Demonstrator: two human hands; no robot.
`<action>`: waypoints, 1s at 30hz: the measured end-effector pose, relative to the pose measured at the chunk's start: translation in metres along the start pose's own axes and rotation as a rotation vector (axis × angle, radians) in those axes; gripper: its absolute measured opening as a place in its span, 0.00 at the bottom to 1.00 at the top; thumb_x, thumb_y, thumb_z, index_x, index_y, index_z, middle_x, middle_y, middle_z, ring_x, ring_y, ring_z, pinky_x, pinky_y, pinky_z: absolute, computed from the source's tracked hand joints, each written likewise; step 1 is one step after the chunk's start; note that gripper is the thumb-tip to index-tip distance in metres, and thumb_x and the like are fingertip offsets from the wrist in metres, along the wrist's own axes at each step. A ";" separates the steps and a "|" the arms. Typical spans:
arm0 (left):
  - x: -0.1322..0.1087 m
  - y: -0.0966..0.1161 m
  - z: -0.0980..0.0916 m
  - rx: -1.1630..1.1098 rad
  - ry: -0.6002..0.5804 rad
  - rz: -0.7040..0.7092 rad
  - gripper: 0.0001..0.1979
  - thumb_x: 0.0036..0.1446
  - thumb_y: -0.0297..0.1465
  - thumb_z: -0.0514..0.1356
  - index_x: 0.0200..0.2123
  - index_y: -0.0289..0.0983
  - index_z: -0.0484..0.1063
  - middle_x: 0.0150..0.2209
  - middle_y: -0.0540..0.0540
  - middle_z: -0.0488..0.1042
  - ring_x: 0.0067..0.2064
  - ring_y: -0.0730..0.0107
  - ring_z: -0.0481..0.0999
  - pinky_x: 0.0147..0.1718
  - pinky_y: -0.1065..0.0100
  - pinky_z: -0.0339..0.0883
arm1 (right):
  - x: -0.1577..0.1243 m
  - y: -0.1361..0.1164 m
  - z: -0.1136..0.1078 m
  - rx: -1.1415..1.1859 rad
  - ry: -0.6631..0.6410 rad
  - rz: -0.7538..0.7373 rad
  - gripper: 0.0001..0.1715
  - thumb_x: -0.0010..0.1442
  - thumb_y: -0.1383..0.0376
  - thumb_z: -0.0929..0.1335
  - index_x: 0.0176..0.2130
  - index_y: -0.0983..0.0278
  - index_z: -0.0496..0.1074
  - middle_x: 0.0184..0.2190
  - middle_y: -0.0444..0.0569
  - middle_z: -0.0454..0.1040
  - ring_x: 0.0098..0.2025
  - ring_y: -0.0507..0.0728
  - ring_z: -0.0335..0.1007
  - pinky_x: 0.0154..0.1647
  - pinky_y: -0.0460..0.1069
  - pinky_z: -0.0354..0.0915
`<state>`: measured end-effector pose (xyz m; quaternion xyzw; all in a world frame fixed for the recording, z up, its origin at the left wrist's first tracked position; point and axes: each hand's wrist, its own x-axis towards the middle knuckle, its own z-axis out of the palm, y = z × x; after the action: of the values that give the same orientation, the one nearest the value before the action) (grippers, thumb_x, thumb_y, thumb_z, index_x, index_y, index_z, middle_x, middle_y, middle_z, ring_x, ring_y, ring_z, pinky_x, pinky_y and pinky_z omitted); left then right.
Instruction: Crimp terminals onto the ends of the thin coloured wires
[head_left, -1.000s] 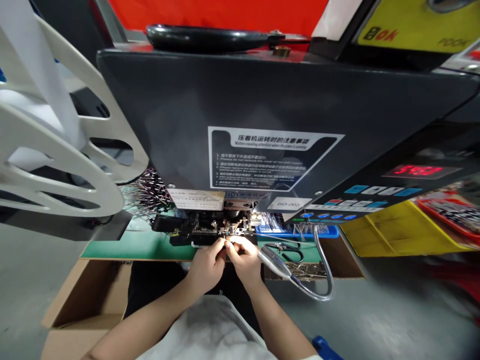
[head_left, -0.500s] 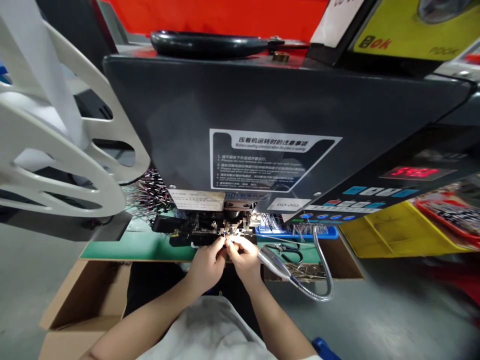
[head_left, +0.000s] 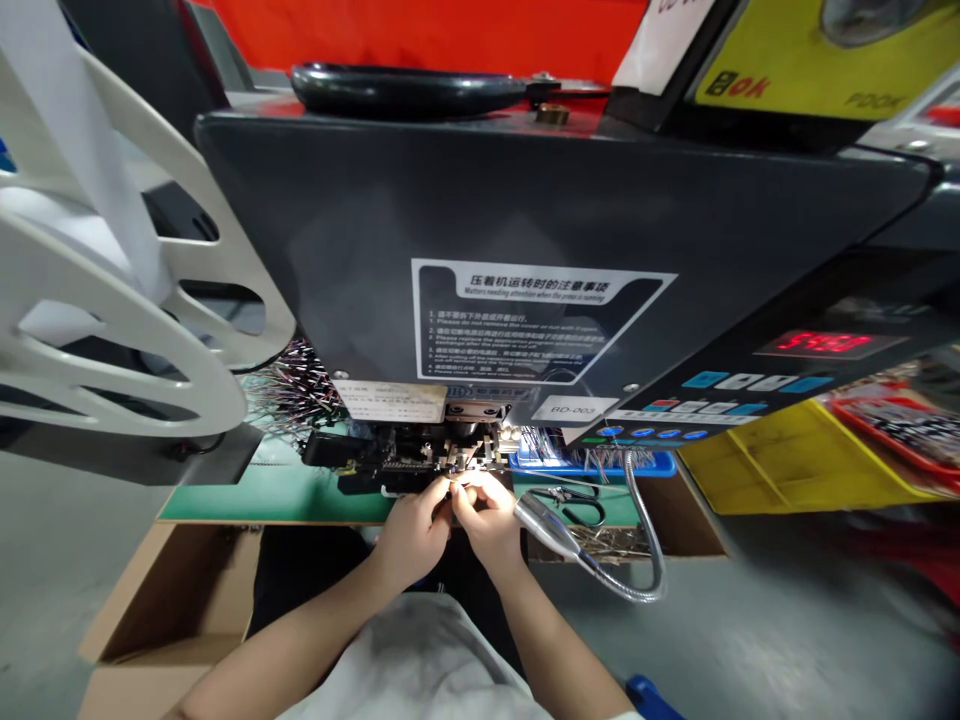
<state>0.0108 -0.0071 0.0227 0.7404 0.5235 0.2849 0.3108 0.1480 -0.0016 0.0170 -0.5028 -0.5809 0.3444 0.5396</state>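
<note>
My left hand [head_left: 411, 532] and my right hand [head_left: 486, 522] meet just in front of the crimping applicator [head_left: 420, 450] of a black terminal press [head_left: 540, 250]. The fingertips of both hands pinch a thin wire [head_left: 454, 481] close to the metal tooling. The fingers hide most of that wire, and its exact end is too small to make out. A dense bundle of thin wires [head_left: 289, 395] sticks out to the left of the applicator, and more wires [head_left: 600, 462] hang at its right.
A white plastic wire reel [head_left: 112, 320] stands at the left. A green work mat [head_left: 240, 505] lies under the press, with black-handled scissors [head_left: 577, 505] and a gooseneck lamp [head_left: 540, 520] at the right. A blue tray [head_left: 592, 465], yellow bin [head_left: 780, 460] and cardboard box [head_left: 150, 600] surround it.
My hands stay pinched together at the applicator with only slight finger movement. The whole view has shifted a little as my head moved.
</note>
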 end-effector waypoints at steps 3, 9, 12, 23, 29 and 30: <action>0.000 0.001 -0.001 -0.005 -0.009 0.000 0.12 0.62 0.23 0.51 0.45 0.39 0.70 0.36 0.46 0.80 0.38 0.63 0.81 0.35 0.70 0.68 | -0.001 0.000 -0.001 -0.010 -0.006 -0.011 0.07 0.60 0.64 0.68 0.35 0.64 0.76 0.20 0.42 0.67 0.23 0.53 0.63 0.30 0.49 0.68; -0.001 0.001 -0.001 0.012 -0.005 -0.008 0.11 0.61 0.23 0.51 0.43 0.39 0.69 0.32 0.47 0.79 0.34 0.63 0.80 0.32 0.70 0.66 | -0.001 0.003 -0.001 -0.016 -0.010 0.000 0.08 0.61 0.63 0.69 0.37 0.64 0.77 0.18 0.39 0.63 0.20 0.52 0.60 0.28 0.49 0.67; 0.001 0.002 -0.001 0.017 -0.004 -0.013 0.12 0.61 0.23 0.52 0.44 0.39 0.69 0.33 0.47 0.80 0.35 0.63 0.80 0.33 0.70 0.66 | 0.000 0.002 -0.001 -0.020 0.001 0.004 0.08 0.61 0.63 0.69 0.36 0.64 0.77 0.18 0.40 0.64 0.21 0.52 0.61 0.29 0.49 0.68; 0.000 0.001 -0.004 0.011 -0.014 -0.014 0.11 0.60 0.21 0.52 0.41 0.40 0.70 0.34 0.47 0.79 0.36 0.63 0.80 0.34 0.70 0.65 | -0.002 0.005 0.002 -0.002 0.021 0.024 0.07 0.60 0.63 0.69 0.35 0.64 0.74 0.16 0.35 0.55 0.17 0.49 0.52 0.19 0.45 0.59; 0.002 0.004 -0.006 -0.010 -0.051 -0.002 0.11 0.63 0.24 0.52 0.43 0.41 0.71 0.36 0.47 0.80 0.38 0.63 0.81 0.34 0.71 0.67 | 0.000 -0.002 -0.001 -0.044 0.007 -0.021 0.05 0.58 0.67 0.68 0.31 0.64 0.74 0.18 0.39 0.61 0.19 0.50 0.56 0.23 0.46 0.61; 0.002 0.005 -0.006 -0.011 -0.055 -0.001 0.12 0.62 0.24 0.52 0.44 0.41 0.72 0.36 0.47 0.80 0.39 0.63 0.81 0.35 0.71 0.67 | 0.000 -0.002 -0.001 -0.049 0.005 -0.028 0.05 0.58 0.67 0.67 0.31 0.64 0.74 0.18 0.39 0.63 0.20 0.50 0.58 0.24 0.47 0.62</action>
<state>0.0097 -0.0050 0.0304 0.7460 0.5136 0.2669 0.3292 0.1486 -0.0026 0.0192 -0.5085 -0.5949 0.3210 0.5334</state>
